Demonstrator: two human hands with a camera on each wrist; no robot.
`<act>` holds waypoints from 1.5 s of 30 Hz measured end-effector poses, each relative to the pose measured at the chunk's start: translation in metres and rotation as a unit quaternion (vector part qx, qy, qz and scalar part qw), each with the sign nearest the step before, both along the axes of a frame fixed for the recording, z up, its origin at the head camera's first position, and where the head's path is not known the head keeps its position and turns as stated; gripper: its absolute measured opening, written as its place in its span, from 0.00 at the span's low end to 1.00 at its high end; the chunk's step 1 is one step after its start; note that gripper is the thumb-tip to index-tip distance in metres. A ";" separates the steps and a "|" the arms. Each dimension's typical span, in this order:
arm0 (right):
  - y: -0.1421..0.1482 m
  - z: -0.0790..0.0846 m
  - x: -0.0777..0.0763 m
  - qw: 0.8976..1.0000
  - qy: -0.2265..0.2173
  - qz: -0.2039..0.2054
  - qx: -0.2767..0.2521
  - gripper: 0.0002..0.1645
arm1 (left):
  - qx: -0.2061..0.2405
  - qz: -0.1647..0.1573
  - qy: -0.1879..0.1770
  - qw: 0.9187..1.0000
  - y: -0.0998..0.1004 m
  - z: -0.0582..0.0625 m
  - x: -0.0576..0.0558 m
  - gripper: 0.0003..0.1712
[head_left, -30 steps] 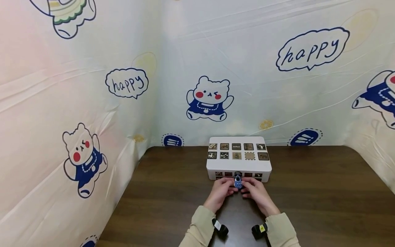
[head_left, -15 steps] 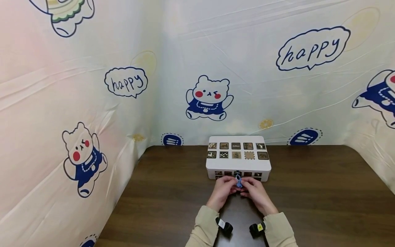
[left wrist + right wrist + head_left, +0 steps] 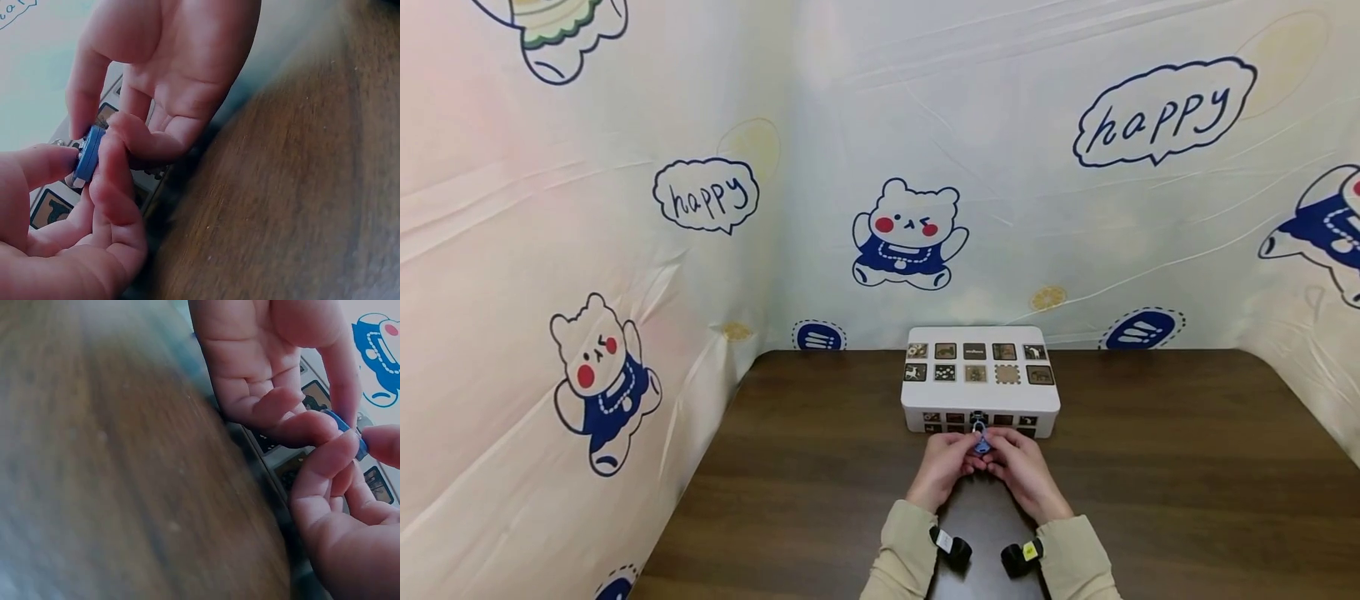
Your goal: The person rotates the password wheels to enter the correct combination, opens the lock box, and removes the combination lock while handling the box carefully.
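Note:
A small blue combination padlock (image 3: 981, 447) is held between both hands, right at the front of a white box (image 3: 981, 398). Its shackle points up toward the box's metal clasp (image 3: 978, 417) and overlaps it in the head view. My left hand (image 3: 942, 468) pinches the padlock from the left with thumb and fingers. From the other side my right hand (image 3: 1026, 473) pinches it too. In the left wrist view the lock's blue body (image 3: 91, 153) shows edge-on between thumbs and curled fingers. Fingers hide much of it in the right wrist view.
The box has dark square pictures on its lid and front, and stands at the back of a brown wooden table (image 3: 820, 467). A pale curtain (image 3: 820, 108) with cartoon bears hangs behind and at the sides. Black wrist cameras (image 3: 953, 552) sit inside both sleeves.
The padlock has turned within the fingers, from dials facing up to a narrower view. Both hands stay at the box front, wrists drawn slightly closer together.

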State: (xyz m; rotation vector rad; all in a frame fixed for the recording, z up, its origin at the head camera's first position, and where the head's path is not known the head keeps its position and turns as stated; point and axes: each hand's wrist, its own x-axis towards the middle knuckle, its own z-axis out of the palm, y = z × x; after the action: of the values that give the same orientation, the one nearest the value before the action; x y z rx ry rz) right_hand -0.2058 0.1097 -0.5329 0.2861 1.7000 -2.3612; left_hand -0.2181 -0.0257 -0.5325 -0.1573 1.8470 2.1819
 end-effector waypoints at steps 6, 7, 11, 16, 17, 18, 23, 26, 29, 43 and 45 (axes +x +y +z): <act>-0.002 -0.002 0.001 0.999 -0.009 -0.003 -0.049 0.10 | -0.014 -0.002 -0.002 1.000 -0.002 -0.001 0.000 0.14; -0.003 -0.001 0.001 0.998 -0.010 -0.003 -0.054 0.10 | -0.019 -0.003 -0.001 1.000 -0.003 -0.001 0.000 0.14; -0.003 -0.001 0.002 0.998 -0.009 -0.002 -0.063 0.09 | -0.035 -0.010 0.013 0.999 -0.004 -0.001 0.000 0.14; -0.001 0.001 0.002 0.999 -0.003 0.001 -0.054 0.09 | -0.027 -0.012 0.017 0.999 -0.004 0.000 0.000 0.14; -0.001 0.001 0.001 0.999 -0.002 0.002 -0.048 0.09 | -0.023 -0.011 0.017 1.000 -0.003 -0.001 0.000 0.14; 0.000 0.002 0.001 0.999 -0.001 0.002 -0.043 0.09 | -0.022 -0.011 0.017 1.000 -0.003 0.000 0.000 0.14; 0.002 0.004 0.000 1.000 0.000 0.012 -0.012 0.13 | -0.001 -0.010 0.017 1.000 -0.002 -0.001 0.000 0.15; 0.005 0.008 -0.001 1.000 0.003 0.018 0.003 0.15 | 0.013 -0.011 0.017 1.000 -0.001 0.000 -0.001 0.15; 0.007 0.012 0.000 0.999 0.003 0.023 0.025 0.16 | 0.021 -0.013 0.015 1.000 0.000 0.001 0.000 0.14; 0.014 0.019 0.001 0.993 0.002 0.054 0.104 0.14 | 0.007 -0.020 0.006 1.000 0.001 0.000 -0.002 0.15; 0.013 0.018 0.001 0.993 0.001 0.053 0.106 0.14 | 0.008 -0.018 0.004 1.000 0.001 -0.001 -0.002 0.14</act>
State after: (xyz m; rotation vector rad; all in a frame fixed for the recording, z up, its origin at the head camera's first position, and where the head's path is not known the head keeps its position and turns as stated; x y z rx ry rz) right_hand -0.2052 0.1232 -0.5144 0.2212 1.9189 -2.1096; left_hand -0.2202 -0.0249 -0.5333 -0.1120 1.8234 2.1755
